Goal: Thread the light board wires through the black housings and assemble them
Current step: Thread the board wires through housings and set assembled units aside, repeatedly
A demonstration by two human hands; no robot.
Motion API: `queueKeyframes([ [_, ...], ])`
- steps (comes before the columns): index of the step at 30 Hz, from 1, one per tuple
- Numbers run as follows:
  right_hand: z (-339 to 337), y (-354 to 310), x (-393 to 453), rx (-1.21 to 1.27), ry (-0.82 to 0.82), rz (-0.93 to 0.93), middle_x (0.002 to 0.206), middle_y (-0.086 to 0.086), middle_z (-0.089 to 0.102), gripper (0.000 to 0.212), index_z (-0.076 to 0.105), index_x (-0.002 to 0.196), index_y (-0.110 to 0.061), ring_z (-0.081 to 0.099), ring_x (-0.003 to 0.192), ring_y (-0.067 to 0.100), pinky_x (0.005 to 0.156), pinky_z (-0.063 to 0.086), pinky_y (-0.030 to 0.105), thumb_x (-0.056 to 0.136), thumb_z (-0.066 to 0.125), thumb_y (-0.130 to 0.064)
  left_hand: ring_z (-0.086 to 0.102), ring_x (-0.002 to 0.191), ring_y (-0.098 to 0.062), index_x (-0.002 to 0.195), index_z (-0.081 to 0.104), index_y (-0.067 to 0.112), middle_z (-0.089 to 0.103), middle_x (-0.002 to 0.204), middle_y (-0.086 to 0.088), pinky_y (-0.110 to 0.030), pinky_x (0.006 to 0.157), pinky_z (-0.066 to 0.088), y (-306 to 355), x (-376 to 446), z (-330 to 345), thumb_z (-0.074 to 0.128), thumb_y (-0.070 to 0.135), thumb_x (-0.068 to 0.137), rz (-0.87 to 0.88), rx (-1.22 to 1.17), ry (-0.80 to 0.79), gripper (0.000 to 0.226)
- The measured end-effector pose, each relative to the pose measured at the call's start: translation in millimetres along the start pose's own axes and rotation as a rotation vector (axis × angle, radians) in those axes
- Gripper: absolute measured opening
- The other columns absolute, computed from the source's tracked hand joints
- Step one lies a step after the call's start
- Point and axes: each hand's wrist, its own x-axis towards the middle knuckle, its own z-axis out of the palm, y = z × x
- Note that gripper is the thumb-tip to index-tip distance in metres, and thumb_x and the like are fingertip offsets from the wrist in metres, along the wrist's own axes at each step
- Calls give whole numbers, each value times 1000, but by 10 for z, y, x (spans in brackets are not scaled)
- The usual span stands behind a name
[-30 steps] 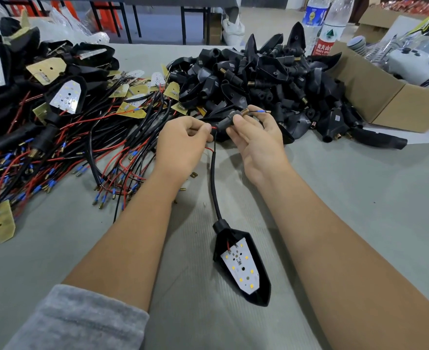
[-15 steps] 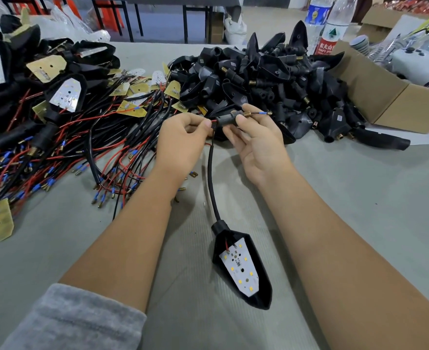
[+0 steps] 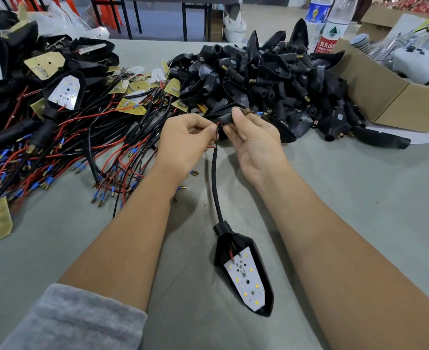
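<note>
Between the two hands, the left hand (image 3: 186,137) pinches the wires at the near mouth of a small black stem piece (image 3: 227,119), which the right hand (image 3: 252,133) grips; a blue-tipped lead now seems to poke further past its brass end, so threading is nearly through. Its long axis runs left-right; the cable (image 3: 214,183) trails toward the person to the housing with its light board (image 3: 246,280).

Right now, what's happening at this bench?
A person is assembling a lamp unit. The left hand pinches the red and black wires while the right hand holds a small black stem piece, with a blue-tipped lead poking out its far end. The sheathed cable runs down to a black housing lying on the table, light board already seated inside.
</note>
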Motion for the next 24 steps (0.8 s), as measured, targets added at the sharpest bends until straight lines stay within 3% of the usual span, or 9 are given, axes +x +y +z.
queueKeyframes([
  [4, 24, 7, -2, -65, 15, -35, 90, 11, 63, 5, 62, 95, -3, 62, 80, 15, 80, 56, 24, 95, 58, -1, 64, 61, -4, 79, 68, 16, 69, 65, 6, -20, 63, 54, 21, 18, -22, 63, 7, 92, -21, -117, 88, 17],
  [7, 23, 20, -15, -59, 18, -41, 91, 11, 64, 5, 58, 93, -8, 64, 87, 22, 81, 56, 29, 95, 58, -3, 63, 61, -6, 79, 69, 15, 69, 65, 5, -21, 63, 55, 14, 9, -12, 63, 7, 92, -40, -98, 17, 17],
  [14, 21, 10, -37, -88, -7, -45, 88, 10, 65, 9, 58, 99, -4, 59, 77, 17, 70, 53, 25, 94, 62, -10, 64, 65, -8, 82, 72, 18, 72, 69, 3, -21, 63, 54, 12, 0, -23, 64, 12, 93, -40, -95, -46, 15],
  [19, 14, -31, -21, -1, 67, -67, 77, 4, 60, 9, 56, 88, -9, 57, 72, 14, 65, 50, 21, 94, 62, -7, 69, 72, -13, 92, 71, 21, 73, 72, 5, -25, 68, 58, 25, 9, -7, 62, 16, 95, -79, -130, -33, 10],
  [24, 30, -13, -34, -39, 38, -55, 77, 6, 63, 10, 55, 88, -9, 59, 72, 15, 65, 50, 22, 93, 62, -5, 65, 61, -9, 82, 67, 15, 70, 64, 4, -19, 60, 53, 31, 0, 17, 61, 8, 94, -59, -114, -15, 16],
])
